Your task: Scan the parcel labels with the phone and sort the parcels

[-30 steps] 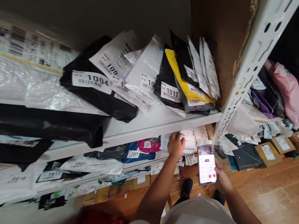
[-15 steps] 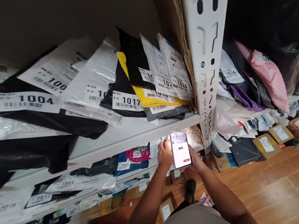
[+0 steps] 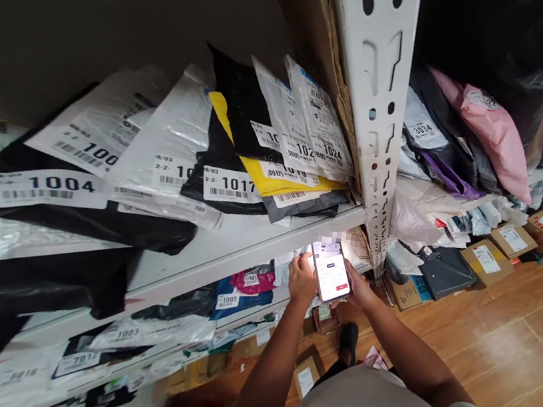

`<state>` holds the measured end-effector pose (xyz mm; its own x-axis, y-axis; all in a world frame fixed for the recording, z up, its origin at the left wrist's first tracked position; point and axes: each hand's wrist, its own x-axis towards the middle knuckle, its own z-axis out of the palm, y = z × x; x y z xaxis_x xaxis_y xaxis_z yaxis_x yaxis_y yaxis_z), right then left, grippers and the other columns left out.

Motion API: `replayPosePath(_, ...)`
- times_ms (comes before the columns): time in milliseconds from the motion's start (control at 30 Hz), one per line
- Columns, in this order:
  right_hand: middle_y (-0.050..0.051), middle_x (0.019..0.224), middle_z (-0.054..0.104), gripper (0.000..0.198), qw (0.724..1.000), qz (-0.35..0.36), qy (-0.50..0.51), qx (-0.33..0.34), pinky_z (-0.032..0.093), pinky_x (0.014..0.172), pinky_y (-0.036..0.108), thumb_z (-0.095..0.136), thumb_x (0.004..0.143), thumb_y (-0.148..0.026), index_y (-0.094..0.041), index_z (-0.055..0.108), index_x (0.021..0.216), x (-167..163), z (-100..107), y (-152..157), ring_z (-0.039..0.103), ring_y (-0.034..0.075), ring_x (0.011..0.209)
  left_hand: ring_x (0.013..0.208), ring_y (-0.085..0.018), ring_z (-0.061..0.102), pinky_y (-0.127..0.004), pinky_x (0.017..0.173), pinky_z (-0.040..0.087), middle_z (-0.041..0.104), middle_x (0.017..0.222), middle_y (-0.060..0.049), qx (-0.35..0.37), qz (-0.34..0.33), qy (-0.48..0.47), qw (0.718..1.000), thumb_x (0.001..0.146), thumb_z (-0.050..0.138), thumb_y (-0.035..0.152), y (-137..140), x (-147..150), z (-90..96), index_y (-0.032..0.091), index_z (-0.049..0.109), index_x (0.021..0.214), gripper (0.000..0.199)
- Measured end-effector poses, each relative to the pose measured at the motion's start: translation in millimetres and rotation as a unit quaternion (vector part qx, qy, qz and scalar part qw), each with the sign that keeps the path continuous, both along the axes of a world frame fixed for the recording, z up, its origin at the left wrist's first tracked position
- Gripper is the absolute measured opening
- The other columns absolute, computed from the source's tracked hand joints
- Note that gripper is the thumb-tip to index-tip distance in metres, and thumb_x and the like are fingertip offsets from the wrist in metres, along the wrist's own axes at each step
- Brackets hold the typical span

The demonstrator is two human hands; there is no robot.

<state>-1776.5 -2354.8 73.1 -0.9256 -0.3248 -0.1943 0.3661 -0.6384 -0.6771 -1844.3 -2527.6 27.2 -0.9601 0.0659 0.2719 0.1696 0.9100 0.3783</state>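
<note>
Lit phone [image 3: 331,274] left of white post [image 3: 381,77], near its lower end. Right hand [image 3: 358,290] closed around phone's edge. Left hand [image 3: 302,279] farther left of post, fingers curled beside phone; cannot tell whether gripping anything. Pink parcel [image 3: 500,138] right of post.

We cannot read the small text on the phone [image 3: 329,276]; it hides part of the right hand [image 3: 359,287]. Whether the left hand [image 3: 302,279] touches it, we cannot tell. A bag [image 3: 174,122] covers the end of one label [image 3: 86,147]; the top edge crops the post [image 3: 375,83].
</note>
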Motion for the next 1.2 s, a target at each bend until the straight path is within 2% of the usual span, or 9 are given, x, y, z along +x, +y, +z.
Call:
replayPosePath(133,0.005,0.093,0.076,0.049,1.000,0.006,0.004,0.001,0.060,0.047,0.032,0.046,0.102,-0.064,-0.023,0.054,0.127,-0.1,-2.5,0.7,0.073,0.023,0.070,0.121,-0.035,0.060,-0.046,0.105,0.053,0.059,0.128,-0.018,0.005,-0.003,0.004,1.000,0.089,0.064,0.015,-0.5,-0.4,-1.2,0.017,0.059,0.133,0.044)
replayPosePath(200,0.006,0.096,0.076,0.054,1.000,0.011,0.012,0.001,0.060,0.048,0.031,0.049,0.099,-0.069,-0.023,0.053,0.128,0.4,-4.3,1.1,0.073,0.022,0.070,0.121,-0.035,0.060,-0.047,0.106,0.053,0.060,0.128,-0.018,0.007,-0.004,0.008,1.000,0.089,0.063,0.015,-0.6,-0.6,-1.7,0.018,0.059,0.133,0.044)
replayPosePath(267,0.006,0.104,0.076,0.059,1.000,0.008,0.029,-0.003,0.060,0.047,0.030,0.061,0.092,-0.070,-0.026,0.050,0.130,1.8,-5.7,2.0,0.073,0.021,0.070,0.122,-0.035,0.060,-0.048,0.107,0.053,0.060,0.128,-0.018,0.009,-0.007,0.012,1.000,0.089,0.063,0.015,-0.5,-0.7,-2.1,0.017,0.059,0.133,0.044)
replayPosePath(367,0.003,0.114,0.074,0.077,0.998,0.003,0.070,-0.002,0.062,0.048,0.028,0.090,0.073,-0.053,-0.031,0.045,0.132,5.4,-6.5,4.4,0.074,0.019,0.073,0.121,-0.036,0.059,-0.049,0.106,0.053,0.059,0.128,-0.019,0.012,-0.011,0.018,1.000,0.089,0.064,0.016,0.0,-0.4,-2.5,0.015,0.059,0.132,0.044)
replayPosePath(467,0.001,0.117,0.071,0.087,0.995,0.010,0.101,0.015,0.064,0.053,0.028,0.099,0.064,-0.036,-0.032,0.043,0.131,8.6,-5.4,6.6,0.076,0.021,0.082,0.120,-0.036,0.060,-0.048,0.104,0.054,0.060,0.126,-0.019,0.016,-0.009,0.026,1.000,0.089,0.063,0.015,0.6,0.0,-3.2,0.014,0.059,0.132,0.043)
replayPosePath(733,0.001,0.117,0.070,0.089,0.995,0.003,0.092,0.030,0.064,0.054,0.027,0.100,0.062,-0.037,-0.032,0.045,0.131,12.4,3.4,6.3,0.073,0.019,0.083,0.117,-0.037,0.061,-0.049,0.101,0.055,0.060,0.123,-0.019,0.021,-0.010,0.042,0.999,0.089,0.062,0.017,0.8,-0.5,-6.5,0.014,0.059,0.130,0.041)
replayPosePath(867,0.001,0.114,0.071,0.085,0.997,0.006,0.079,0.025,0.062,0.054,0.029,0.096,0.064,-0.032,-0.032,0.046,0.132,16.9,7.8,6.6,0.070,0.020,0.082,0.114,-0.037,0.061,-0.049,0.099,0.055,0.060,0.122,-0.019,0.022,-0.013,0.047,0.999,0.088,0.063,0.016,0.8,-1.0,-6.6,0.014,0.061,0.128,0.041)
replayPosePath(1033,0.006,0.135,0.068,0.081,0.999,0.024,0.041,-0.016,0.065,0.061,0.039,0.073,0.067,-0.027,-0.034,0.041,0.140,26.8,18.0,9.1,0.072,0.027,0.094,0.114,-0.038,0.061,-0.049,0.099,0.055,0.060,0.120,-0.018,0.021,-0.016,0.050,0.998,0.087,0.064,0.014,1.6,-0.5,-5.2,0.014,0.060,0.128,0.042)
replayPosePath(1200,0.006,0.146,0.062,0.074,1.000,0.019,0.021,-0.008,0.066,0.074,0.052,0.065,0.068,-0.033,-0.035,0.041,0.139,37.7,34.1,13.1,0.071,0.034,0.111,0.116,-0.037,0.060,-0.050,0.100,0.054,0.059,0.121,-0.017,0.021,-0.017,0.049,0.998,0.087,0.064,0.013,3.3,0.5,-4.0,0.016,0.060,0.128,0.042)
